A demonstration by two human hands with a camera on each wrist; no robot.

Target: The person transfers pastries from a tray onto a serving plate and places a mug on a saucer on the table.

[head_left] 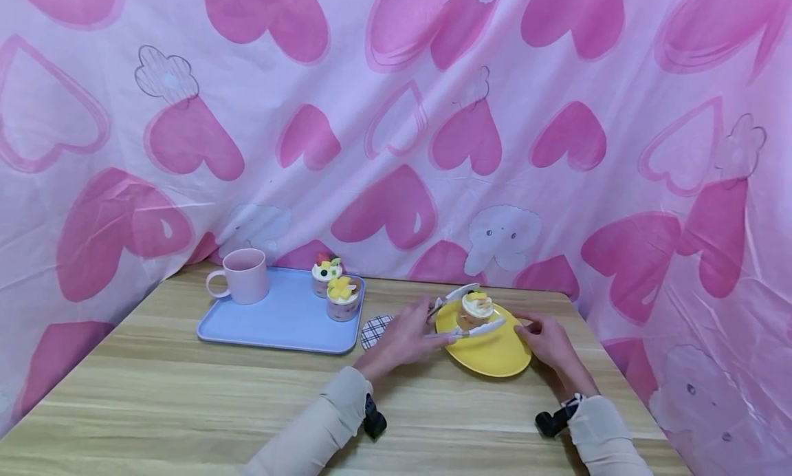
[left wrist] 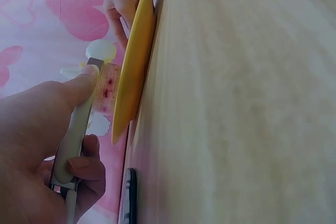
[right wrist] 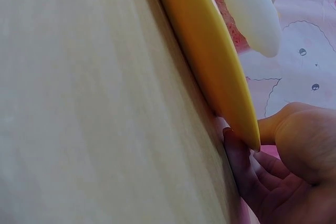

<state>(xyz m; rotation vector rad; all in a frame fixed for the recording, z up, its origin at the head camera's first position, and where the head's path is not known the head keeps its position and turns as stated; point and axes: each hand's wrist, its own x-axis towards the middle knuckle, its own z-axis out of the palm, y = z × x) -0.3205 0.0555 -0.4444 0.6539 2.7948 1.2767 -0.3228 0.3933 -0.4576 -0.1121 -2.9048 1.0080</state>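
Observation:
My left hand (head_left: 405, 335) grips a pair of tongs (left wrist: 76, 132) with metal arms and white tips. Those tips straddle a small dessert cup (head_left: 475, 315) topped with cream and yellow fruit, one tip on its far side and one on its near side. Beneath the cup lies a yellow plate (head_left: 495, 363). At the plate's right rim, my right hand (head_left: 549, 342) pinches the edge, thumb above and fingers below in the right wrist view. One white tong tip (right wrist: 254, 19) shows there beside the cup's reddish side.
Left of the plate is a blue tray (head_left: 278, 328) bearing a pink mug (head_left: 246, 280) and two more dessert cups (head_left: 342, 307). A checked coaster (head_left: 374, 330) lies between tray and plate, partly behind my left hand. A pink heart-print cloth (head_left: 383, 132) hangs behind the wooden table (head_left: 185, 386).

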